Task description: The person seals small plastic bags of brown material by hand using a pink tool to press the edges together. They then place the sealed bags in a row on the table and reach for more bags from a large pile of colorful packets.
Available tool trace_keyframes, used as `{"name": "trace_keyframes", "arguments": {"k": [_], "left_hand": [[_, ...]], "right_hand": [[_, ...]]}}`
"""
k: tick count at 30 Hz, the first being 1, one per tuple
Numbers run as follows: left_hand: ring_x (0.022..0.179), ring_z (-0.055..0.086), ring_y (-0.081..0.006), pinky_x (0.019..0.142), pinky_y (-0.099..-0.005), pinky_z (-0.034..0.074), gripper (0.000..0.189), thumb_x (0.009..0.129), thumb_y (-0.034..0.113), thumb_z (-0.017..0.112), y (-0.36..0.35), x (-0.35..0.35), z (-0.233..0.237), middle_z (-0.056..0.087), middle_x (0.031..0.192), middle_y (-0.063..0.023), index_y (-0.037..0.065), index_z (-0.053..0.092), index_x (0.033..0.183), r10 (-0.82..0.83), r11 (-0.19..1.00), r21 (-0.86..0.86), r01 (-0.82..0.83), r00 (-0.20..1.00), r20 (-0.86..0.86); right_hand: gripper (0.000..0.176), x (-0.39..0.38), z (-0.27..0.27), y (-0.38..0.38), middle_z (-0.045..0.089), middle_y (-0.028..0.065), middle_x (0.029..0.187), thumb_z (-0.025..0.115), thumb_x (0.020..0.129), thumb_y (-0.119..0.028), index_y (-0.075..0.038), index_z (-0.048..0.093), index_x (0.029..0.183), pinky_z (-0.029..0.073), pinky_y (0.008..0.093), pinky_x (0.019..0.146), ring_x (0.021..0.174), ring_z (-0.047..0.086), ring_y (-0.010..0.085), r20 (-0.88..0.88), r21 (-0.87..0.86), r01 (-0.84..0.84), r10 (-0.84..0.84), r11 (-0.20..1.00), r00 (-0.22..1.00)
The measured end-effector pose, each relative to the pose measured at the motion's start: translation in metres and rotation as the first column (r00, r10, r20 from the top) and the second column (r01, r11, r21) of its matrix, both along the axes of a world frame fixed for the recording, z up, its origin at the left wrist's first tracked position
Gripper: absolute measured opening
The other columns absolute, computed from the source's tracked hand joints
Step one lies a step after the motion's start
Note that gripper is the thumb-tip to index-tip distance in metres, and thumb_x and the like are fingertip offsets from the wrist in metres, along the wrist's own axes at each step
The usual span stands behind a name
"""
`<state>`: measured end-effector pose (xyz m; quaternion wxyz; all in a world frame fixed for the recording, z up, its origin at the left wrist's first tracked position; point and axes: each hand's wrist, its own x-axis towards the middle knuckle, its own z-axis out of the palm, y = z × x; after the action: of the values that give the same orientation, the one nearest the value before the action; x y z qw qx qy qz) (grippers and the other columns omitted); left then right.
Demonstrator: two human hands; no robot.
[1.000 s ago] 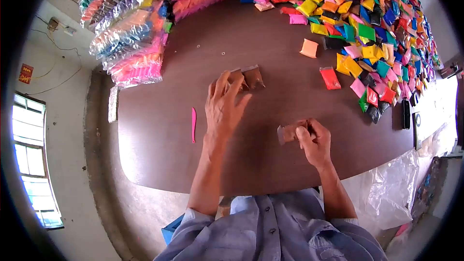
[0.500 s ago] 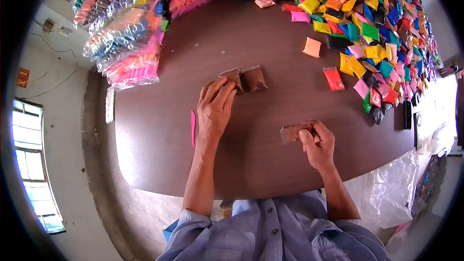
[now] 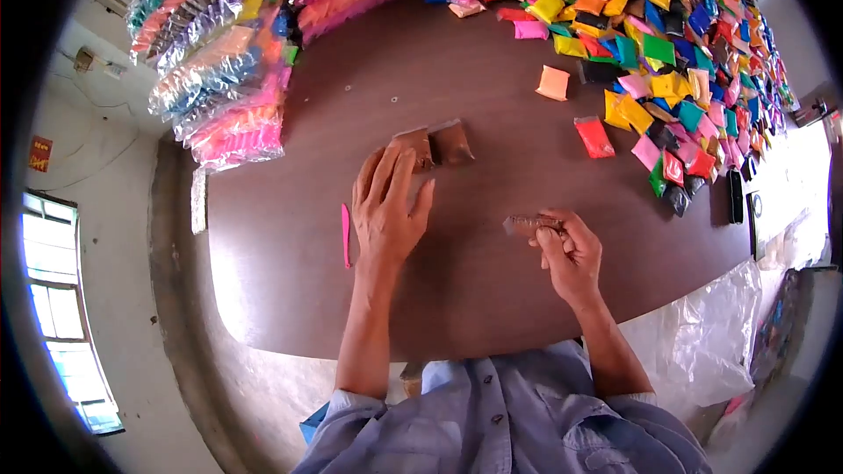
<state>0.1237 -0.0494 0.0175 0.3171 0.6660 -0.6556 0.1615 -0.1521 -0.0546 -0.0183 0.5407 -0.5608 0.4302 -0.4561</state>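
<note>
Two small clear packets of brown material lie side by side on the table. The fingertips of my left hand (image 3: 389,206) rest flat over the near part of the left brown packet (image 3: 423,146), thumb held out to the side. Right beside it is the other brown packet (image 3: 453,142), untouched. Farther right, my right hand (image 3: 575,256) grips a third brown packet (image 3: 522,225) between thumb and fingers; it is seen nearly edge-on, its clear end pointing left. A pink plastic stick (image 3: 345,235) lies left of my left forearm.
Many colourful packets (image 3: 660,49) are heaped along the right and back of the table (image 3: 474,298). A red packet (image 3: 595,137) and a peach packet (image 3: 552,82) lie apart from the heap. Filled clear bags (image 3: 230,96) are stacked at back left. Clear plastic sheeting (image 3: 709,333) hangs at right.
My left hand has gone from pinching at the left brown packet to lying flatter on it, thumb spread. My right hand has tilted its packet so it shows narrower.
</note>
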Motion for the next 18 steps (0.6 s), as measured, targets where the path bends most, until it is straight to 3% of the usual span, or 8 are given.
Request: {"name": "trace_keyframes", "arguments": {"k": [2,4,5,7,11,14,18], "left_hand": [[0.117,0.07,-0.0344,0.095,-0.0417,0.06,0.044,0.089,0.015,0.083,0.015,-0.014,0.001,0.072,0.131,-0.0129,0.004,0.072,0.13,0.001,0.999,-0.035,0.0,1.0,0.024],[0.11,0.074,-0.0317,0.092,-0.0396,0.06,0.044,0.091,0.016,0.083,0.03,-0.038,-0.007,0.074,0.125,-0.0177,0.003,0.071,0.131,-0.129,0.983,0.061,0.173,0.886,-0.445],[0.11,0.074,-0.0317,0.092,-0.0396,0.06,0.044,0.091,0.016,0.083,0.035,-0.052,-0.008,0.074,0.125,-0.0177,0.003,0.071,0.131,-0.128,0.983,0.06,0.172,0.886,-0.445],[0.098,0.076,-0.0276,0.085,-0.0379,0.06,0.04,0.092,0.015,0.082,0.041,-0.08,-0.01,0.077,0.113,-0.0186,0.002,0.072,0.129,-0.11,0.891,0.198,0.408,0.619,-0.778],[0.085,0.076,-0.0228,0.076,-0.0353,0.058,0.025,0.098,0.013,0.076,0.035,-0.105,-0.018,0.079,0.096,-0.0158,-0.001,0.074,0.118,-0.081,0.885,0.18,0.429,0.524,-0.848],[0.084,0.075,-0.0194,0.075,-0.0336,0.057,0.023,0.097,0.011,0.076,0.037,-0.096,-0.025,0.079,0.096,-0.0157,-0.002,0.074,0.117,-0.036,0.866,0.211,0.454,0.477,-0.878],[0.083,0.074,-0.0186,0.075,-0.0336,0.057,0.021,0.097,0.009,0.075,0.038,-0.09,-0.025,0.079,0.095,-0.0152,-0.002,0.074,0.115,-0.011,0.847,0.239,0.474,0.466,-0.885]], "right_hand": [[0.018,0.0,-0.001,0.002,0.075,0.0047,0.099,0.069,0.103,-0.005,0.003,0.071,0.119,0.049,0.0202,0.056,0.072,0.066,0.0052,0.041,0.019,0.022,-0.022,1.0,0.999],[0.019,0.0,-0.003,0.001,0.077,0.006,0.102,0.069,0.103,-0.006,0.002,0.071,0.121,0.05,0.0198,0.056,0.075,0.067,0.0045,0.028,0.049,0.017,-0.018,0.999,0.999],[0.019,-0.001,-0.002,0.001,0.077,0.006,0.102,0.069,0.103,-0.006,0.002,0.071,0.121,0.05,0.0198,0.056,0.075,0.067,0.0045,0.027,0.048,0.015,-0.017,0.999,0.999],[0.018,-0.002,-0.001,0.001,0.076,0.0055,0.099,0.069,0.103,-0.007,0.002,0.073,0.119,0.05,0.0208,0.057,0.074,0.067,0.0043,-0.049,0.028,-0.004,0.006,1.0,0.999],[0.017,-0.004,0.001,-0.001,0.074,0.0035,0.094,0.069,0.104,-0.009,0.002,0.074,0.115,0.049,0.0217,0.058,0.073,0.064,0.0042,-0.132,-0.011,-0.01,0.008,1.0,0.991],[0.017,-0.001,0.005,-0.002,0.07,0.0013,0.089,0.07,0.103,-0.011,0.002,0.074,0.112,0.049,0.022,0.059,0.07,0.061,0.0041,-0.073,0.048,-0.071,0.075,0.996,0.995],[0.018,-0.001,0.009,0.0,0.069,0.0005,0.087,0.071,0.102,-0.014,0.002,0.074,0.111,0.049,0.0221,0.059,0.069,0.059,0.0042,-0.054,0.052,-0.025,0.028,0.998,0.998]]}}
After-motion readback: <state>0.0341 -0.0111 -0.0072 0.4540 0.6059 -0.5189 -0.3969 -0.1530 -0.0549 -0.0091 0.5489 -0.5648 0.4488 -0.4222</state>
